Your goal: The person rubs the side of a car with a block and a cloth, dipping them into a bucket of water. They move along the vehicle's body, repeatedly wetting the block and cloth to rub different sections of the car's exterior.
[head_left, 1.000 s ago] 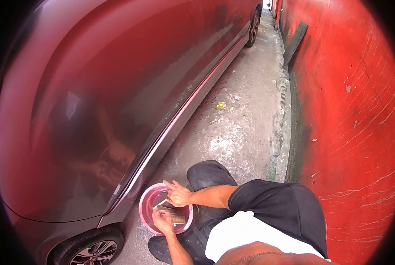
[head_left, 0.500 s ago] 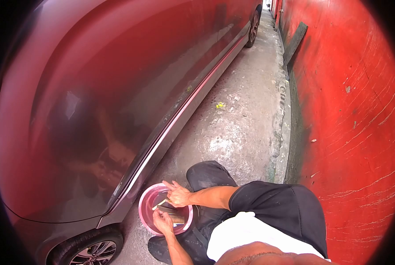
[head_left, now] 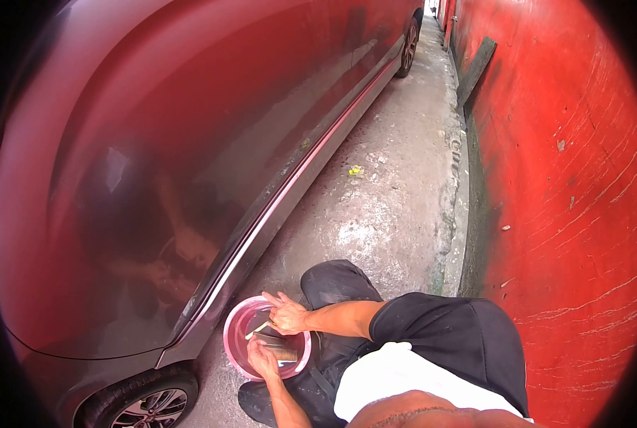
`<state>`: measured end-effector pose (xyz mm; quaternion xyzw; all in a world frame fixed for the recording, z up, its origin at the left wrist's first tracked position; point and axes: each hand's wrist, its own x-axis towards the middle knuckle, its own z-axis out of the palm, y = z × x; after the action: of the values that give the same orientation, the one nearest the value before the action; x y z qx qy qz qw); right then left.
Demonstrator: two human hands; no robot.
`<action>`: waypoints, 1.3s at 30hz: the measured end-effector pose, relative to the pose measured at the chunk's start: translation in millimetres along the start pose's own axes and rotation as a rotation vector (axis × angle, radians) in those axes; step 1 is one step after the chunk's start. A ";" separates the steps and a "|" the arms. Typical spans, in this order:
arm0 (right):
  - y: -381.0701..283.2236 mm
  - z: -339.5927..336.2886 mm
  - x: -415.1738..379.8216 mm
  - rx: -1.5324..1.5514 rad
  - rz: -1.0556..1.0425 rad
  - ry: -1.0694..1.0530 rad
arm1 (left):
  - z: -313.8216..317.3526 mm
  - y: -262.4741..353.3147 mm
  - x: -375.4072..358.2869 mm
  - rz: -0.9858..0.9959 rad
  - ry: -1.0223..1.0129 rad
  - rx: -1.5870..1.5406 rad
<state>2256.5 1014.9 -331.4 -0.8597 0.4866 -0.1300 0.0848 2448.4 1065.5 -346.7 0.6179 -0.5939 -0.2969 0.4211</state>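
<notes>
A pink bucket (head_left: pixel 230 342) with water in it stands on the ground by the front of a dark car (head_left: pixel 140 285). Over its far right rim, my right hand (head_left: pixel 288 314) has two fingers stretched out while the others close at the upper end of a pale narrow strip (head_left: pixel 259 329). My left hand (head_left: pixel 263 358) reaches in from below with curled fingers, just beside the strip's lower end. What its fingers hold is hidden. A brownish flat patch (head_left: pixel 285 354) shows inside the bucket, right of my left hand.
My bent legs in black clothing flank the bucket. The car's front wheel (head_left: pixel 153 408) is at the lower left, its sill running close past the bucket. A scratched red wall (head_left: pixel 561 200) borders the narrow concrete lane (head_left: pixel 397 164). A dark board (head_left: pixel 476 71) leans there; yellow scraps (head_left: pixel 356 170) lie on the concrete.
My left hand has turned slightly and its fingers have loosened a little inside the bucket. My right hand and the bucket look unchanged.
</notes>
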 end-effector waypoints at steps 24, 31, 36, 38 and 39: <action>0.1 -1.3 -0.3 -0.012 -0.012 -0.005 | 1.6 16.7 -3.8 -0.011 0.064 0.120; 0.1 -1.8 -0.6 -0.017 -0.011 0.000 | 1.6 26.5 -4.1 -0.031 0.051 0.109; 0.0 -2.5 -0.7 -0.021 -0.008 -0.004 | 1.5 18.1 -3.9 -0.114 0.010 0.030; -0.2 -3.4 -0.9 -0.019 -0.009 -0.003 | 2.1 17.9 -4.4 -0.174 0.007 -0.044; -0.3 -3.7 -1.0 -0.021 -0.011 -0.008 | 2.9 15.5 -4.4 -0.134 0.029 -0.031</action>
<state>2255.1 1015.9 -328.0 -0.8637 0.4829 -0.1220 0.0769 2437.8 1070.3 -335.1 0.6542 -0.5402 -0.3245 0.4182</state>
